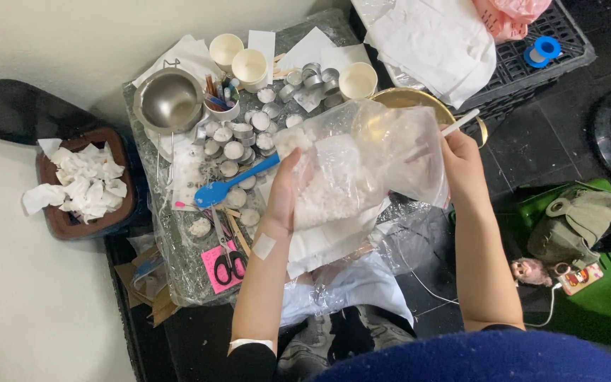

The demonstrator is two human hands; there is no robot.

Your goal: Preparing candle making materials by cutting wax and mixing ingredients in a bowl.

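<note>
My left hand (284, 194) cups the left side of a clear plastic bag (362, 159) that holds white flakes. My right hand (464, 166) grips the bag's right edge, and a white stick (460, 123) pokes out above its fingers. The bag hangs over a small table (178, 272) wrapped in clear film. Behind the bag shows the rim of a gold metal bowl (419, 99). A blue spatula (231, 185) lies on the table just left of my left hand, among several small round tins filled with white wax (238, 141).
A steel pouring pot (171, 101), paper cups (249, 67) and a cup of pens (220, 99) stand at the table's far end. Scissors (229, 263) lie on a pink note. A brown bin of crumpled tissues (83, 184) sits left. A black crate (532, 64) and green bag (581, 226) are right.
</note>
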